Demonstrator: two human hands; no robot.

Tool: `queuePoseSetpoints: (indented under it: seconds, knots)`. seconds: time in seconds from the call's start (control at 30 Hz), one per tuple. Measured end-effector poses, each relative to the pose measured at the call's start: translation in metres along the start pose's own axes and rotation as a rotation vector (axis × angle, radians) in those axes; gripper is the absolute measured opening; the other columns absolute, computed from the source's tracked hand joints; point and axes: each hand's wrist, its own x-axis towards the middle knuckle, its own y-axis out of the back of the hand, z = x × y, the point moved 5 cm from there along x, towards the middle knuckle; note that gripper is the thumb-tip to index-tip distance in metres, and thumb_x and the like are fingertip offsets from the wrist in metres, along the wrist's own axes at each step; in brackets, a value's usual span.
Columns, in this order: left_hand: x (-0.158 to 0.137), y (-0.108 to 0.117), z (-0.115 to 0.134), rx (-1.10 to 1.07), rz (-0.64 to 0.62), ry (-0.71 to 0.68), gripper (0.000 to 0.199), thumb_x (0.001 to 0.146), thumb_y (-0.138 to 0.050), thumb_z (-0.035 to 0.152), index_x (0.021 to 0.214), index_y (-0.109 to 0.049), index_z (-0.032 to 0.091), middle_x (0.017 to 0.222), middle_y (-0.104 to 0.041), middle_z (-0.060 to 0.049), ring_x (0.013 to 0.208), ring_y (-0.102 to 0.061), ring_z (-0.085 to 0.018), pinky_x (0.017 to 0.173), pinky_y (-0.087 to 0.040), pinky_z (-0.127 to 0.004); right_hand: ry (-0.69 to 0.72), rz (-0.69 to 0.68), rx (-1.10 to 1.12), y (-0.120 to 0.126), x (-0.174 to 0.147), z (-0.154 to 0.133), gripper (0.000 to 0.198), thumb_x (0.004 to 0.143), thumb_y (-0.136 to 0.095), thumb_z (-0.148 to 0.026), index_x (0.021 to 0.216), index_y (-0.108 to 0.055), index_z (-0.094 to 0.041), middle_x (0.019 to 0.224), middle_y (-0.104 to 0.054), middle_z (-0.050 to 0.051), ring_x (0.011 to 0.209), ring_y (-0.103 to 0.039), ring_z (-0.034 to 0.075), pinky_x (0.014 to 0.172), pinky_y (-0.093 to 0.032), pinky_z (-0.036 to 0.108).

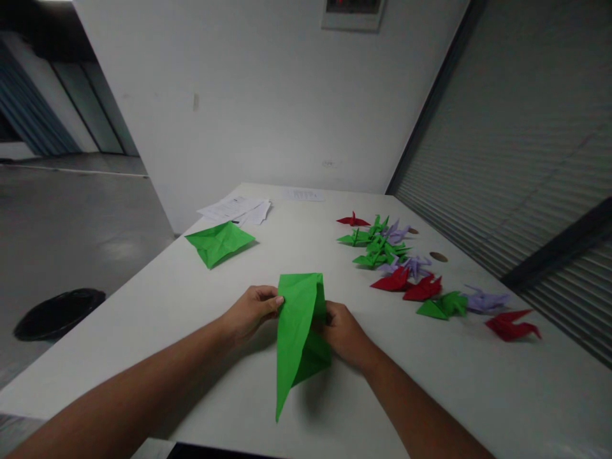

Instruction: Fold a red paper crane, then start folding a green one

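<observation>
A partly folded sheet of green origami paper [296, 325] is held up over the white table, its long point hanging toward me and one layer standing apart on the right. My left hand [255, 309] pinches its left edge, thumb in front. On the other side, my right hand [343, 333] grips the right edge; its fingertips are hidden behind the paper. Farther left on the table lies another creased green paper [220, 242].
Several folded paper cranes in green [380, 250], red [423, 288] and purple [485, 299] lie along the right side of the white table [157, 357]. Printed sheets [234, 208] rest at the back left. A black bin [60, 312] stands on the floor at left.
</observation>
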Motion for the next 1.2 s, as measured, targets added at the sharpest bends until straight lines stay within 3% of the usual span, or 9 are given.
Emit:
queuePoseSetpoints:
  seconds: [0.23,0.4,0.5,0.6,0.73,0.83,0.97,1.2]
  knots:
    - [-0.002,0.002,0.003,0.069,-0.01,-0.048,0.036,0.071,-0.093,0.045,0.083,-0.08,0.014,0.078,-0.076,-0.007,0.073,-0.069,-0.02,0.073,-0.053,-0.032,0.024,-0.023,-0.026,0.0,0.0,-0.005,0.036,0.085,-0.078,-0.048,0.104,-0.08,-0.017,0.103,-0.081,0.011,0.09,-0.075,0.031,0.087,-0.06,0.047]
    - [-0.006,-0.013,0.01,0.095,-0.161,-0.083,0.035,0.074,-0.092,0.038,0.099,-0.083,0.016,0.092,-0.08,-0.009,0.089,-0.073,-0.025,0.087,-0.055,-0.037,-0.003,0.028,-0.032,0.006,0.001,0.001,0.044,0.082,-0.08,-0.056,0.1,-0.079,-0.016,0.097,-0.08,0.009,0.087,-0.073,0.031,0.077,-0.06,0.042]
    - [-0.004,-0.012,0.008,0.062,-0.187,-0.065,0.035,0.073,-0.093,0.036,0.099,-0.082,0.015,0.091,-0.08,-0.009,0.087,-0.074,-0.025,0.084,-0.056,-0.037,-0.043,0.058,0.007,0.008,0.001,0.004,0.046,0.077,-0.083,-0.059,0.093,-0.077,-0.016,0.089,-0.078,0.007,0.082,-0.071,0.028,0.072,-0.057,0.038]
    - [-0.001,-0.002,0.007,-0.006,-0.097,-0.102,0.033,0.073,-0.093,0.033,0.097,-0.082,0.014,0.089,-0.079,-0.009,0.082,-0.074,-0.023,0.077,-0.056,-0.034,-0.098,0.139,0.169,0.016,0.0,0.005,0.045,0.078,-0.082,-0.061,0.084,-0.073,-0.017,0.08,-0.075,0.004,0.076,-0.069,0.024,0.069,-0.054,0.033]
    - [0.002,0.006,0.013,-0.102,-0.048,-0.21,0.03,0.072,-0.094,0.031,0.095,-0.082,0.015,0.095,-0.081,-0.009,0.085,-0.074,-0.023,0.083,-0.059,-0.036,-0.165,0.268,0.628,0.032,0.0,0.005,0.048,0.085,-0.07,-0.069,0.091,-0.072,-0.021,0.085,-0.076,0.005,0.077,-0.07,0.022,0.07,-0.056,0.034]
    - [0.002,0.006,0.021,-0.117,0.004,-0.304,0.03,0.07,-0.094,0.027,0.096,-0.082,0.018,0.099,-0.081,-0.008,0.09,-0.074,-0.024,0.087,-0.06,-0.038,-0.162,0.246,0.803,0.037,0.002,0.004,0.032,0.089,-0.069,-0.054,0.088,-0.07,-0.023,0.087,-0.077,0.003,0.079,-0.071,0.021,0.07,-0.058,0.034]
    - [0.003,0.005,0.022,-0.102,0.067,-0.321,0.039,0.067,-0.095,0.022,0.104,-0.082,0.02,0.109,-0.081,-0.009,0.103,-0.073,-0.03,0.094,-0.06,-0.045,-0.169,0.175,0.77,0.029,0.001,0.007,0.012,0.084,-0.07,-0.032,0.092,-0.071,-0.023,0.089,-0.078,0.003,0.077,-0.071,0.021,0.071,-0.059,0.034]
    - [0.005,0.008,0.02,-0.036,0.1,-0.362,0.033,0.067,-0.094,0.023,0.098,-0.083,0.017,0.107,-0.081,-0.01,0.102,-0.074,-0.033,0.098,-0.058,-0.049,-0.111,0.099,0.66,0.017,-0.003,0.003,0.015,0.077,-0.068,-0.02,0.092,-0.073,-0.018,0.091,-0.078,0.006,0.08,-0.072,0.021,0.077,-0.061,0.036]
